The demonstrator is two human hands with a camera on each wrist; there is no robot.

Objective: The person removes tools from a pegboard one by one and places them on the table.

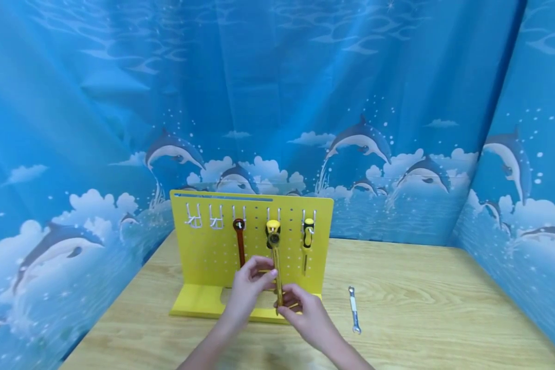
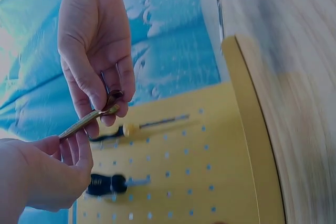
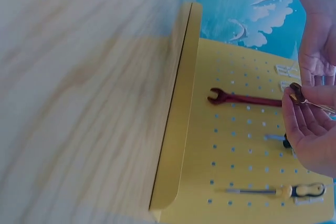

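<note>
A gold-coloured combination wrench (image 1: 278, 275) stands nearly upright in front of the yellow pegboard (image 1: 203, 259), its ring end at the top. My left hand (image 1: 251, 283) pinches its shaft around the middle. Lower down, my right hand (image 1: 306, 311) grips the open-jaw end between thumb and fingers. In the left wrist view both hands meet along the wrench (image 2: 81, 124). The ring end overlaps a yellow-and-black screwdriver (image 1: 273, 226) hanging behind it. A red wrench (image 1: 240, 241) hangs just left of that screwdriver, its lower part hidden by my left hand in the head view.
Another yellow-and-black screwdriver (image 1: 308, 236) hangs at the board's right. Silver hooks (image 1: 194, 221) project at its upper left. On the wooden table (image 1: 411, 298), a silver combination wrench (image 1: 354, 311) lies right of the board. A blue dolphin-print curtain (image 1: 277, 103) surrounds the table.
</note>
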